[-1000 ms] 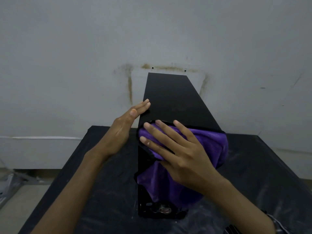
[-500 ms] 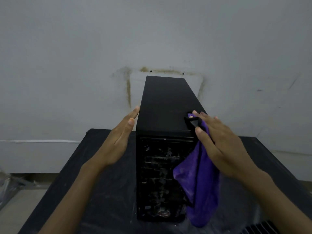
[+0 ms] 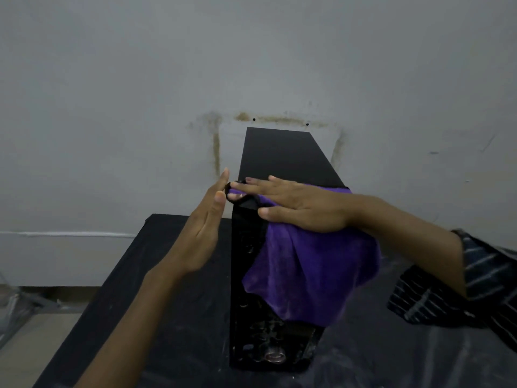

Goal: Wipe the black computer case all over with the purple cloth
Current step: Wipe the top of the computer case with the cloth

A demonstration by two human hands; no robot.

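Under straight-fingered right hand (image 3: 305, 208): soft purple fleecy cloth (image 3: 307, 270), light, pressed on tall black metal computer case (image 3: 285, 155), judged heavy, rigid; left hand (image 3: 204, 228) flat alongside, empty.

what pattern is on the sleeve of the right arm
The sleeve is dark with thin pale stripes, clearest in the head view.

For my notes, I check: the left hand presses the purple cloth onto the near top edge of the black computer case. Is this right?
Not quite: it is the right hand that presses the purple cloth onto the near top edge of the black computer case. The head view shows this; the left hand is open beside the case.
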